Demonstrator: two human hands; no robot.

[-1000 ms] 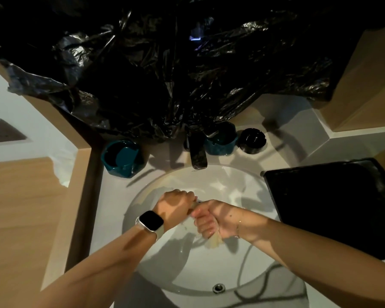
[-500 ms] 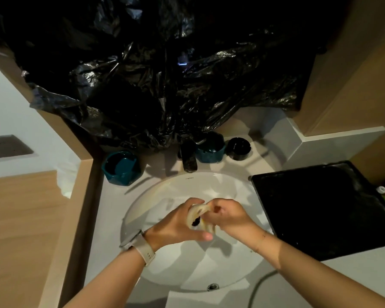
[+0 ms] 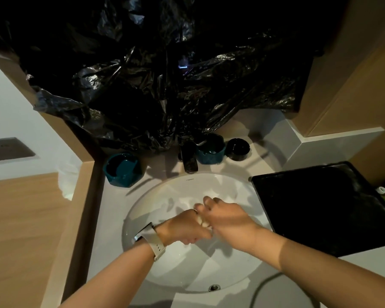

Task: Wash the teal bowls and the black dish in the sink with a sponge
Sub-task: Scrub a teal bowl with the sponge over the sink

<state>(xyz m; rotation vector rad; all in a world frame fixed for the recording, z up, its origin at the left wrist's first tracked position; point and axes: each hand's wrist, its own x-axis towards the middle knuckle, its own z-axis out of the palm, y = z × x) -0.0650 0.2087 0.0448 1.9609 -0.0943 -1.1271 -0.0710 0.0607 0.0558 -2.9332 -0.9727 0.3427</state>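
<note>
Sponge (image 3: 203, 224) squeezed between both hands over sink (image 3: 156, 196); left hand (image 3: 182, 230) and right hand (image 3: 226, 215) fingers curled around it.

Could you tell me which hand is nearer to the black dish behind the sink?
Right. The right hand is in the basin, below the black dish; the left hand sits beside it, further left and lower.

Two teal bowls stand upright on the worktop behind the sink (image 3: 142, 210): one teal bowl (image 3: 122, 168) at the basin's 10 o'clock, the second teal bowl (image 3: 210, 150) at 12 o'clock, just right of the tap. The black dish (image 3: 238, 148) sits just beside the second bowl. A pale sponge (image 3: 203, 224) is largely hidden between both hands, above the basin.
</note>
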